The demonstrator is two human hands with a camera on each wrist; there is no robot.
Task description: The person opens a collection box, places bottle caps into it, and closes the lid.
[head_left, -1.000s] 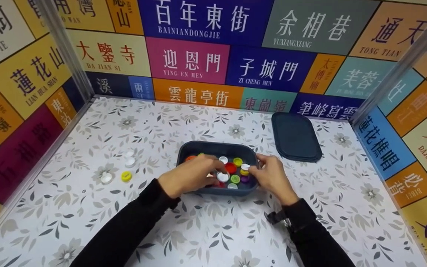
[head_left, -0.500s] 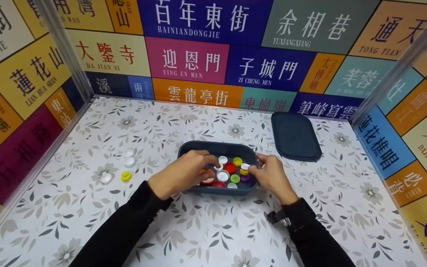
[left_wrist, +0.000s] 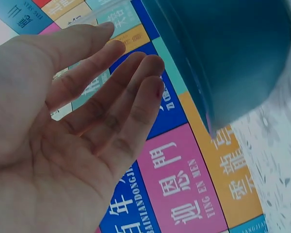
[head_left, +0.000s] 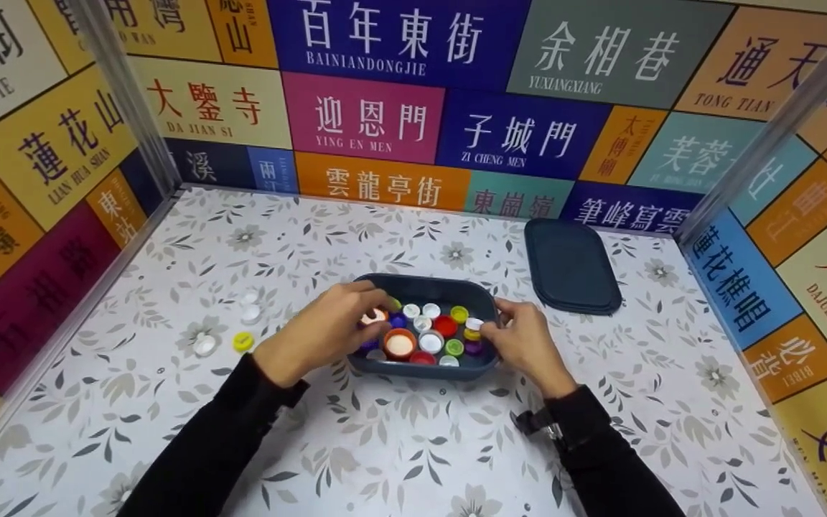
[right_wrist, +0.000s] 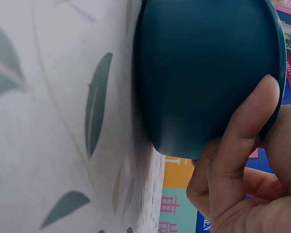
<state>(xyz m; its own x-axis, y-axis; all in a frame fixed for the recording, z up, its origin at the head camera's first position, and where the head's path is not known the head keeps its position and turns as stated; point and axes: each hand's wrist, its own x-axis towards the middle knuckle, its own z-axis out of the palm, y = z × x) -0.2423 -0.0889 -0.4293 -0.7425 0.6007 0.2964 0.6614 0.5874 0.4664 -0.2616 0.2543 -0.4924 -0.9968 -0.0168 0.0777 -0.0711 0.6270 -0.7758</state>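
Observation:
My left hand [head_left: 320, 327] reaches over the left end of a dark blue-grey plastic box [head_left: 421, 370]. Its fingers are loosely bent, with nothing visible between them in the left wrist view. Under and beside the fingertips lie several bottle caps, among them a large orange cap [head_left: 400, 345], a red cap [head_left: 445, 326] and a green cap [head_left: 454, 347]. At the box's right end my right hand [head_left: 528, 341] grips the rim, thumb over the inner side and fingers against the outer wall [right_wrist: 203, 87]. Part of the box's left end is hidden by my left hand.
A matching dark lid [head_left: 573, 266] lies flat at the back right. On the left of the flowered tabletop [head_left: 356, 459] sit a yellow cap [head_left: 243, 342], a white cap [head_left: 204, 345] and further white caps [head_left: 250, 312]. Printed panels [head_left: 363, 118] stand around the table.
My left hand has moved left across the box from its middle to its left end, uncovering the orange cap and several others. My right hand stays on the rim.

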